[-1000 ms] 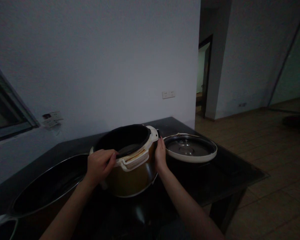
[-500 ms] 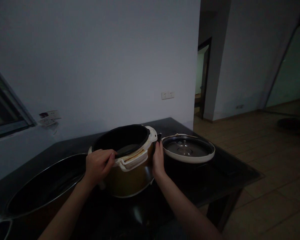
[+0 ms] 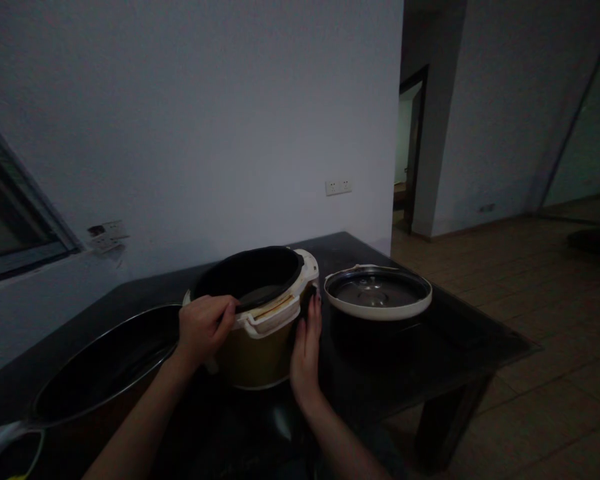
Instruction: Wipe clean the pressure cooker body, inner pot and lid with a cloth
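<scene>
An electric pressure cooker (image 3: 247, 357) with a gold body, a white rim and a dark inner pot (image 3: 260, 290) stands lidless on the black table. My left hand (image 3: 205, 327) is closed around its near left rim, the thumb lying by the pot's edge. Against the cooker's right side my right hand (image 3: 306, 360) lies with its fingers straight, pressing a dark cloth-like piece (image 3: 307, 295) to the body. Most of that piece is hidden by the hand and the dim light. Right of the cooker, a round lid (image 3: 380, 309) with a pale rim rests apart from both hands.
A large dark wok-like pan (image 3: 105, 363) sits left of the cooker, close to my left forearm. The black table (image 3: 460, 333) ends in a corner at the right. Wall sockets (image 3: 339, 187) are behind; another, damaged-looking socket (image 3: 107, 233) is near the window.
My right hand has slid down and nearer along the cooker's side, the dark piece moving with it. My left hand keeps its hold on the rim. The view has shifted slightly.
</scene>
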The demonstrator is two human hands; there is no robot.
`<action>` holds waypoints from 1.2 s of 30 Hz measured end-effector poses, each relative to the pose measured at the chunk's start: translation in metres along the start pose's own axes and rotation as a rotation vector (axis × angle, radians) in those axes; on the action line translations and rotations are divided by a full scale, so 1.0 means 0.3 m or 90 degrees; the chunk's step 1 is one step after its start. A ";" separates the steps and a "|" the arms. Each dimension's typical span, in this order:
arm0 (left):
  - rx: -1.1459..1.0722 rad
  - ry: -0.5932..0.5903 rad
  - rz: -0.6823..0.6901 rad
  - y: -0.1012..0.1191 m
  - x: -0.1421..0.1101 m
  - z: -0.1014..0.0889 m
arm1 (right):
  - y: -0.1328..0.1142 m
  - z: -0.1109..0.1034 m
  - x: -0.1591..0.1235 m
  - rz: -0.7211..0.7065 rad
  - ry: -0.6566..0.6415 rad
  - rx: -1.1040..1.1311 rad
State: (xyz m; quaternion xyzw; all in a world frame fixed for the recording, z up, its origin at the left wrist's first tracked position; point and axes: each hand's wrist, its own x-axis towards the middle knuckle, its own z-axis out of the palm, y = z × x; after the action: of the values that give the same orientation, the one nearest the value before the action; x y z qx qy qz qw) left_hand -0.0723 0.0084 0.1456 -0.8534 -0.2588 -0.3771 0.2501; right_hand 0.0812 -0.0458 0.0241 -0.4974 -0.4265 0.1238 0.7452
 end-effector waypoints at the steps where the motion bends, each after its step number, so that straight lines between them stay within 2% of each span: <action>1: 0.001 0.000 0.000 -0.001 -0.001 0.001 | 0.003 -0.003 0.053 -0.017 0.002 -0.002; 4: 0.000 0.008 -0.002 -0.003 -0.004 0.004 | 0.005 -0.001 0.164 -0.060 0.016 -0.003; 7: 0.001 0.008 -0.012 0.000 -0.002 0.005 | -0.003 0.010 0.176 -0.069 0.034 -0.008; 11: 0.000 0.008 -0.028 0.007 0.001 0.004 | -0.012 0.022 0.059 -0.068 0.022 -0.074; 16: -0.013 0.031 -0.040 0.012 0.000 0.009 | 0.004 0.028 -0.143 -0.045 -0.070 -0.117; 19: -0.030 0.039 -0.055 0.014 -0.001 0.014 | 0.009 0.033 -0.161 -0.037 -0.076 -0.115; 24: -0.019 0.065 -0.038 0.014 0.002 0.022 | -0.007 0.022 -0.006 -0.032 -0.034 -0.106; 27: 0.002 0.077 -0.032 0.020 0.017 0.036 | 0.005 0.002 0.100 -0.038 -0.069 -0.048; 33: 0.126 -0.004 -0.099 0.074 0.090 0.085 | 0.093 0.007 0.272 -0.018 -0.150 0.100; 36: 0.179 -0.041 -0.134 0.109 0.133 0.108 | 0.119 0.026 0.324 0.025 -0.142 0.136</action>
State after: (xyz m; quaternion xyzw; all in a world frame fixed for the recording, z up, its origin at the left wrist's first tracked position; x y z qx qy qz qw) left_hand -0.0118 0.0143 0.1498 -0.7899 -0.4047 -0.3335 0.3179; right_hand 0.1429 0.0353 0.0448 -0.4065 -0.4809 0.2377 0.7396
